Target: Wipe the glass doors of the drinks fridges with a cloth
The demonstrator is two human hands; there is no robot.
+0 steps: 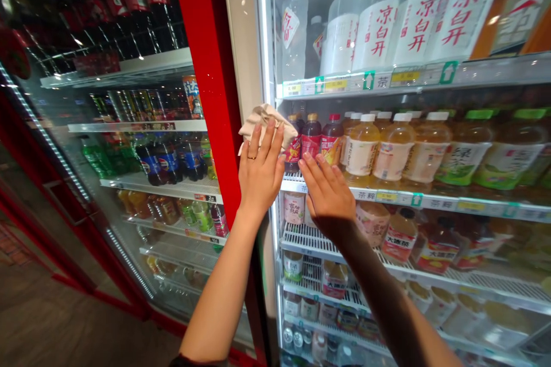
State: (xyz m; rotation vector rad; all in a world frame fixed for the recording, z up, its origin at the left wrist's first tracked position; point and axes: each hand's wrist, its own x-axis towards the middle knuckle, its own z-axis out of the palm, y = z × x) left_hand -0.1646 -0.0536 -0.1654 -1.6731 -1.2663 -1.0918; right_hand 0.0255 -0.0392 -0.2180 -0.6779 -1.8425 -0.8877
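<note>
While left hand pushes cloth flat against glass of drinks cooler, grip spread, fingers straight, no pinch. Right hand open, fingers spread, palm on glass just beside cloth. Cloth judged light, soft, limp, not fragile; best held under flat palm or by bunched fold. Count: one cloth; one ring on left hand; three small dark bottles behind glass near right hand; three white-capped bottles alongside; three large water bottles with red lettering on upper shelf.
</note>
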